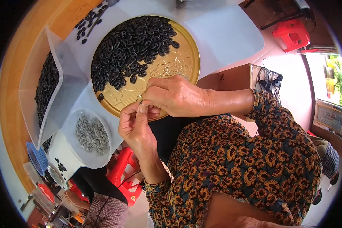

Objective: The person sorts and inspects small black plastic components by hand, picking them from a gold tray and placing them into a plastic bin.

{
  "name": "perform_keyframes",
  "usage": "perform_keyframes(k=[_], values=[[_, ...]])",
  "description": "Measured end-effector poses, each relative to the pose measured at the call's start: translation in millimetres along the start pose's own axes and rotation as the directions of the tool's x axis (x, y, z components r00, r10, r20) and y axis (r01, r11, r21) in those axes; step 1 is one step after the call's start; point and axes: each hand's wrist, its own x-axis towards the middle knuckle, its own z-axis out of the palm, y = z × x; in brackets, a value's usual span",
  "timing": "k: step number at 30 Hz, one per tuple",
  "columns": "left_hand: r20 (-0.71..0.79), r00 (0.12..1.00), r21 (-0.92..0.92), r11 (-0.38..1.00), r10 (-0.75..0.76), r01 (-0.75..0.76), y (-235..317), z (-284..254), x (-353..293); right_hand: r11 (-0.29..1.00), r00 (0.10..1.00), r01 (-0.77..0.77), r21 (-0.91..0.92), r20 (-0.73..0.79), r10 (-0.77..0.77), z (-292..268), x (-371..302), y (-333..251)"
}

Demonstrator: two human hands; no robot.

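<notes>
My left hand (138, 131) and my right hand (174, 95) meet over the near rim of a round gold tray (171, 66). Thumb and fingers of both are pinched together at one spot. A tiny dark bit shows at the left fingertips, mostly hidden, and its kind cannot be made out. Behind the hands, a heap of small black oval pieces with two holes (133, 45) covers the tray's far and left parts. A few of these lie loose nearer the hands.
Left of the tray stands a translucent bin (70, 74) with more black pieces. A white bowl (108, 133) of small grey metallic pieces sits nearer. Loose black ovals (88, 22) lie at the far left. Red stools (292, 34), a cardboard box (231, 78) and another person's sleeve (110, 211) surround the table.
</notes>
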Motion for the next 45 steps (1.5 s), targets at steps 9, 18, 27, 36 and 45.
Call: perform_keyframes(k=[9,18,27,36,45], values=[[-0.026,0.999,0.032,0.999,-0.022,0.023,-2,-11,-4,0.879,0.966,-0.254,-0.405,-0.068,0.248,-87,15,53],[0.008,1.0,0.004,1.0,-0.009,0.009,0,-5,-5,0.659,0.892,-0.33,-0.676,0.007,0.453,-90,13,73],[0.009,1.0,0.015,1.0,0.003,-0.003,2,-3,-5,0.89,0.935,-0.334,-0.31,0.008,0.354,-84,2,78],[0.124,0.978,-0.063,0.985,0.169,-0.162,5,14,-2,0.457,0.761,-0.608,0.648,0.312,0.569,-50,15,15],[0.094,0.978,-0.092,0.979,0.188,-0.18,5,9,-10,0.297,0.792,-0.517,0.803,0.317,0.522,-15,16,4]])
